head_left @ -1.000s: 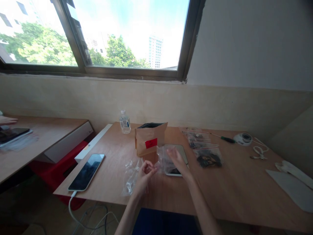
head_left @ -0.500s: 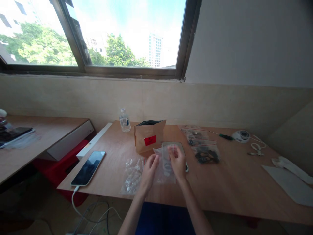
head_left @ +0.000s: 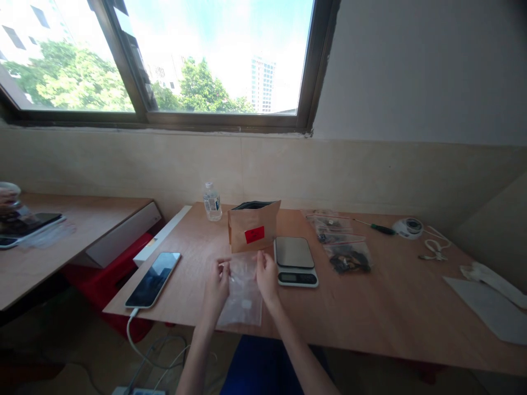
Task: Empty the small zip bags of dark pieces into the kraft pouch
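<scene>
A clear plastic zip bag [head_left: 242, 293] hangs or lies between my hands at the front of the table. My left hand [head_left: 219, 282] pinches its upper left edge, and my right hand [head_left: 267, 274] grips the upper right edge. A small whitish patch shows low in the bag; I cannot tell what it is. Just behind stands a brown paper pouch [head_left: 236, 233] with a red label, its top gaping. To the right of my right hand is a kitchen scale [head_left: 295, 253] with a bare metal plate and a dark display.
A phone [head_left: 153, 280] on a charging cable lies left, with a water bottle [head_left: 213, 203] behind it. Zip bags of dark parts [head_left: 349, 260], a screwdriver [head_left: 382, 229], a white dome camera [head_left: 407, 227] and a white sheet [head_left: 477, 307] are at right.
Both hands have moved left and slightly down with a clear bag, away from the scale, which is now uncovered. They are now over where the bag of small clear pieces lay.
</scene>
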`<state>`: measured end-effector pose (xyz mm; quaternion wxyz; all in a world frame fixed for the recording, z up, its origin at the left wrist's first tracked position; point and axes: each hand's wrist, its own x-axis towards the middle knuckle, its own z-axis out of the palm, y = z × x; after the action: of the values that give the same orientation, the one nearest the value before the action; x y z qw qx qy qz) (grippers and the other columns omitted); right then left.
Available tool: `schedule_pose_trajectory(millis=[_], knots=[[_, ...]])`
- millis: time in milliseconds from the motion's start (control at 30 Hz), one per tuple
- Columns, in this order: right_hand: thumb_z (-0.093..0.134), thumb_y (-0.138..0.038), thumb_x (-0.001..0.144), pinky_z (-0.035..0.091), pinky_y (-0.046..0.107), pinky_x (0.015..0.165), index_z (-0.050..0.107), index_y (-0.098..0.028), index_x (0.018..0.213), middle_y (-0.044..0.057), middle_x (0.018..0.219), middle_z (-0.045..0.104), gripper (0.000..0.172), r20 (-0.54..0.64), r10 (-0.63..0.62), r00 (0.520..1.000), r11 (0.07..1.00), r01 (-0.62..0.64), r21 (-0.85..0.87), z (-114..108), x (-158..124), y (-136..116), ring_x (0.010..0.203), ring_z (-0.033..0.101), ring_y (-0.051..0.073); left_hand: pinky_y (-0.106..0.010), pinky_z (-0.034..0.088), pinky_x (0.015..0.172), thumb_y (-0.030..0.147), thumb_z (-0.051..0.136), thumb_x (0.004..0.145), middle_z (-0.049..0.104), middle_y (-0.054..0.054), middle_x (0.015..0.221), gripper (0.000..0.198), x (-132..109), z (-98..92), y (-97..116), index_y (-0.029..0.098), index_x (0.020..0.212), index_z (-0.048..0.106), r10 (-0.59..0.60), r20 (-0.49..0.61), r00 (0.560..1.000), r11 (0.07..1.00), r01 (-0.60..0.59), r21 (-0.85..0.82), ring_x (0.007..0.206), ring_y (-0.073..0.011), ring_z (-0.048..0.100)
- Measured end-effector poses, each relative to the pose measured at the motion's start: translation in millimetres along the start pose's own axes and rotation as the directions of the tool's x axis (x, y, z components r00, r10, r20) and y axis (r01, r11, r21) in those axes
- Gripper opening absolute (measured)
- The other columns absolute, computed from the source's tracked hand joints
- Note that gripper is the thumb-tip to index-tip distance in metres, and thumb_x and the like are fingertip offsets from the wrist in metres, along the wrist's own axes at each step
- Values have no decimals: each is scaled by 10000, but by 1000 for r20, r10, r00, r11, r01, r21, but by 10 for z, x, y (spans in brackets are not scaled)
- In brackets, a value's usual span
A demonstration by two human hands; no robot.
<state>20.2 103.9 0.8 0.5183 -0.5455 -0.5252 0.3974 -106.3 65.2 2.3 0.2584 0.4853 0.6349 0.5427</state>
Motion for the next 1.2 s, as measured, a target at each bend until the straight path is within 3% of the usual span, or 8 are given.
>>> schedule_pose_trajectory(millis=[167,367,500,667,767,867,1033,1200], knots=[[325,-308,880,480,328,628,545,-179,926,116,833,674,260,32,-80,996,966,86,-244,432,-46,259,748,652,242,-415,461,745,379,411,854,556,-203,1041,422,-21,-236,-111,79,1129,522,187,-186,965,805,-41,592,926,-307,574],[394,-237,841,482,386,761,465,-162,1134,135,976,626,311,-1,-185,983,954,179,-238,354,-85,409,885,614,246,-477,409,867,411,399,869,382,-155,1374,414,-320,63,-175,237,1220,534,93,45,995,641,-94,762,1100,-340,498],[376,-240,844,460,408,819,530,-192,987,117,972,594,215,-124,-359,925,911,319,-261,-332,133,439,913,570,233,-539,323,943,506,468,810,345,-172,1422,553,-406,218,-360,245,1298,481,-10,35,999,583,-22,812,1250,-411,347],[385,-244,801,465,404,788,566,-170,943,129,938,637,242,-265,-370,890,883,248,-399,-1673,752,626,851,590,239,-536,269,993,525,450,812,285,-137,1472,592,-250,177,-508,274,1348,422,-19,104,994,578,-74,813,1319,-429,233],[367,-162,766,432,380,851,592,-161,957,137,994,647,295,-121,-374,919,723,207,-659,-2284,1123,749,946,580,242,-550,260,994,499,434,828,272,-133,1480,570,-105,139,-550,274,1351,416,6,171,985,576,-143,805,1329,-426,215],[394,-108,742,394,362,883,615,-142,966,156,1037,644,316,74,-287,955,506,217,-835,-2571,1355,793,987,569,238,-561,230,1006,491,444,830,281,-137,1476,565,3,141,-577,269,1349,419,25,197,980,568,-176,804,1336,-416,208],[517,-140,700,348,412,876,656,-173,799,125,937,680,174,129,-221,967,434,216,-874,-2760,1474,686,941,569,258,-546,147,1055,443,474,831,281,-154,1471,529,-28,165,-446,217,1309,466,155,84,984,591,-160,791,1365,-379,144],[572,-224,702,400,328,678,630,-189,604,94,702,679,119,141,-121,983,450,181,-874,-2967,1170,260,696,606,228,-488,315,1001,393,398,868,531,-163,1227,360,-405,234,1,167,1093,565,209,-64,976,872,-156,464,1211,-308,433]])
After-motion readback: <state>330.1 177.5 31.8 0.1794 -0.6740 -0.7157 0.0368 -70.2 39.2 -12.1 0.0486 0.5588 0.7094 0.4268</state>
